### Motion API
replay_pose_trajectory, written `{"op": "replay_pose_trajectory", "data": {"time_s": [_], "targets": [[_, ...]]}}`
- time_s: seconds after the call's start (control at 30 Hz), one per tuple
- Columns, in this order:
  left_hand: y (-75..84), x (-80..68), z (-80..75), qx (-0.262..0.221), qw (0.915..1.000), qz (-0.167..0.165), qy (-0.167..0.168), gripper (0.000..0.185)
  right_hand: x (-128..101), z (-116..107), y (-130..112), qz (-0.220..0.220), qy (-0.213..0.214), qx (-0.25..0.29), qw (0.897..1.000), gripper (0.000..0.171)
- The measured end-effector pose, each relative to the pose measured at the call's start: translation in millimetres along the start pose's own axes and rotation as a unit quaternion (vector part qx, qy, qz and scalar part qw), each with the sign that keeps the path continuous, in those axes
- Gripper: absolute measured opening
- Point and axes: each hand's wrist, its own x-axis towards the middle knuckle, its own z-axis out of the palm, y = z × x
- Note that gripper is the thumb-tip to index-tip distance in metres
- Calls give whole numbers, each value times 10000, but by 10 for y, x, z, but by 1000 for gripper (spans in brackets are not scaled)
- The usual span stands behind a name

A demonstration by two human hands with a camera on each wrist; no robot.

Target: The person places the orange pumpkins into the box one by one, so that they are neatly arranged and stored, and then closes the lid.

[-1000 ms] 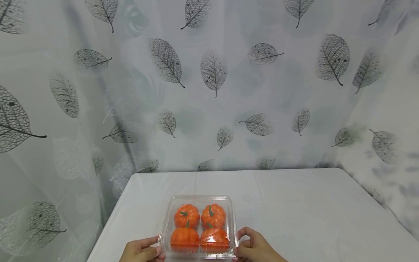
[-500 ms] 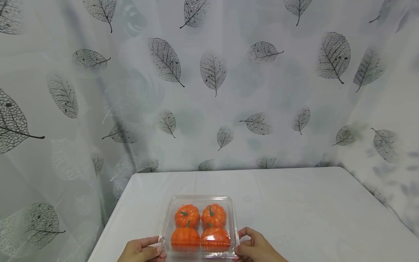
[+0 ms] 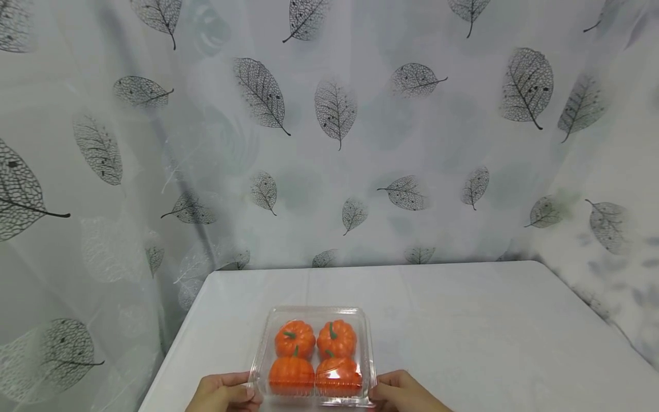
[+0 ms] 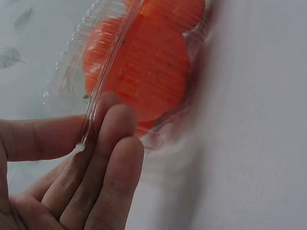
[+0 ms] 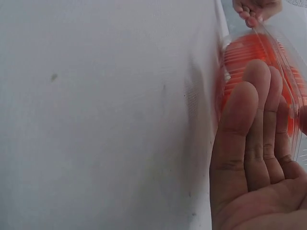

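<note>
Clear clamshell box of pumpkins, pinched at near corners between left hand, right hand fingers

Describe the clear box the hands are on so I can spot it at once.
On the white table, at its near edge left of centre, sits a clear plastic clamshell box. The left hand and right hand hold its near corners. It contains four small orange pumpkins with green stems, two by two.

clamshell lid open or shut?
Shut: the clear clamshell lid lies flat over four orange pumpkins; both hands grip its near corners.
</note>
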Motion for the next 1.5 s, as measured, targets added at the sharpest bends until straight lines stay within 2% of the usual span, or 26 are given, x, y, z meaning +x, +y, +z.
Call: {"op": "replay_pose_trajectory", "data": {"time_s": [0.13, 0.27, 0.5, 0.7, 0.93, 1.13, 1.2, 1.33, 1.4, 1.5], "targets": [[6, 6, 23, 127, 9995, -40, 272, 36, 15, 28, 10, -66, 22, -121, 9999, 26], [-3, -7, 5, 57, 9996, -82, 271, 38, 16, 38, 15, -82, 13, -185, 9998, 27], [-4, -22, -33, -118, 9998, -116, 62, 41, 12, 27, 14, -111, -17, -199, 9997, 27], [8, -31, -69, -8, 9998, -138, -169, 46, 1, 5, 2, -298, 28, -272, 9992, 29], [12, -30, -73, 81, 9992, -60, -381, 48, -9, 8, -8, -224, 273, -440, 9984, 26], [24, -12, -79, 406, 9981, -61, -469, 41, -28, -45, -76, 94, 603, -864, 9944, 31], [58, -3, -85, 662, 9974, -39, -271, 44, -35, -96, -114, 84, 635, -978, 9931, 35], [160, 27, -81, 1247, 9906, 212, 519, 56, -42, -212, -210, -27, 754, -1256, 9892, 42], [237, 42, -64, 1586, 9812, 348, 1042, 61, -43, -268, -272, -140, 845, -1398, 9865, 43], [374, 50, -58, 2091, 9632, 642, 1561, 64, -44, -329, -382, -313, 981, -1501, 9833, 46]]}}
